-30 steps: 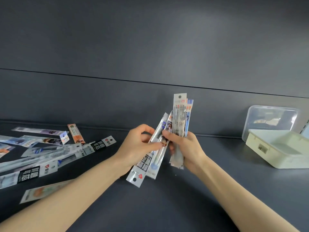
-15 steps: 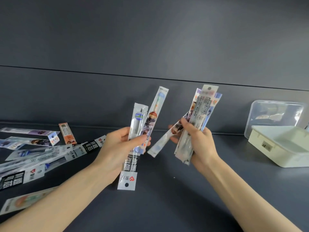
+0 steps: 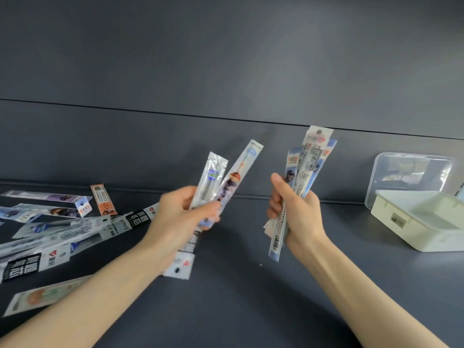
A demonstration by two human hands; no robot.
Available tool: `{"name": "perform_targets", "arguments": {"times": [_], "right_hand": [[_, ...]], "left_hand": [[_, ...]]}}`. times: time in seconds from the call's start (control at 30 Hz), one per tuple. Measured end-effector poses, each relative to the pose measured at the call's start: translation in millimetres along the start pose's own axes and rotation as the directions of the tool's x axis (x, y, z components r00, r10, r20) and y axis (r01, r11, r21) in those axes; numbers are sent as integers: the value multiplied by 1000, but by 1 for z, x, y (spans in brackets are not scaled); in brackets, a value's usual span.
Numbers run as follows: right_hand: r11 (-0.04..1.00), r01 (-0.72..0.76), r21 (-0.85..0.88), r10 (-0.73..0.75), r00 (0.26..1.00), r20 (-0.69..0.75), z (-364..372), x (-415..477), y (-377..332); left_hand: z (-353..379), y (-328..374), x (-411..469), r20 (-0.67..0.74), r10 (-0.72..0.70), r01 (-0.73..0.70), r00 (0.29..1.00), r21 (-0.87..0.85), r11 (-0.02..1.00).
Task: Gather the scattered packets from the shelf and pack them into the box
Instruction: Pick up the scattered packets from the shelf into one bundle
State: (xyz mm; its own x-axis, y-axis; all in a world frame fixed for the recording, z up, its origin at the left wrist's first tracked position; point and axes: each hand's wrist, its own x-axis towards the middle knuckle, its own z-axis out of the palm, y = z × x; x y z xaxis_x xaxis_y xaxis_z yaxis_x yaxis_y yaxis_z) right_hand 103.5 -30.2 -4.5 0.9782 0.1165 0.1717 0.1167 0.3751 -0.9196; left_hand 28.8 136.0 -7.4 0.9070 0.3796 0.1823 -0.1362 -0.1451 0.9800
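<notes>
My left hand (image 3: 180, 217) grips two long narrow packets (image 3: 221, 182) that fan upward, one clear and one with a cartoon print. My right hand (image 3: 297, 217) holds a bunch of several packets (image 3: 311, 162) upright, apart from the left hand's pair. Several more packets (image 3: 57, 227) lie scattered on the dark shelf (image 3: 238, 297) at the left. The cream box (image 3: 424, 222) stands open at the right, its clear lid (image 3: 411, 174) tilted up against the back wall.
The dark back wall (image 3: 226, 71) rises straight behind the shelf. One packet with an orange print (image 3: 42, 297) lies near the front left, partly under my left forearm. Bare shelf surface lies between my arms and in front of the box.
My hands, joined around one bunch a second ago, have moved apart. The left hand took two packets to the left; the right hand gathered the rest upright and shifted right.
</notes>
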Motion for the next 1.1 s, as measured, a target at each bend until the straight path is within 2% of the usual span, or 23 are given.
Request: {"name": "perform_targets", "arguments": {"times": [0.07,0.17,0.3,0.4,0.53,0.6,0.73,0.83,0.93,1.1], "right_hand": [[995,48,-86,-50,999,-16,-2,1,-3],[952,113,-285,-102,993,54,0,-1,-4],[796,246,-554,-127,961,244,1,-3,-1],[742,235,-628,7,934,358,0,-5,-2],[801,142,-582,190,861,471,3,-11,-6],[822,95,-562,210,866,454,3,-11,-7],[909,-24,-416,203,898,390,1,-9,-6],[948,-68,-312,198,891,407,3,-11,-4],[959,-114,-261,216,887,407,5,-12,-2],[958,-187,-215,255,900,354,5,-11,-5]], "left_hand": [[-14,5,7,-88,110,-88,990,225,970],[-25,12,9,33,79,-86,996,375,923],[-27,22,5,205,13,-84,979,345,935],[-27,22,6,205,27,-67,978,190,980],[-18,16,6,101,48,-48,994,-3,999],[-14,14,6,70,41,-35,997,-92,995],[-9,17,6,-28,-102,84,994,-379,921],[-7,11,8,-104,-82,43,991,-330,943],[-11,9,8,-95,-50,20,994,-295,955],[-19,12,13,-151,-171,41,974,-620,783]]}}
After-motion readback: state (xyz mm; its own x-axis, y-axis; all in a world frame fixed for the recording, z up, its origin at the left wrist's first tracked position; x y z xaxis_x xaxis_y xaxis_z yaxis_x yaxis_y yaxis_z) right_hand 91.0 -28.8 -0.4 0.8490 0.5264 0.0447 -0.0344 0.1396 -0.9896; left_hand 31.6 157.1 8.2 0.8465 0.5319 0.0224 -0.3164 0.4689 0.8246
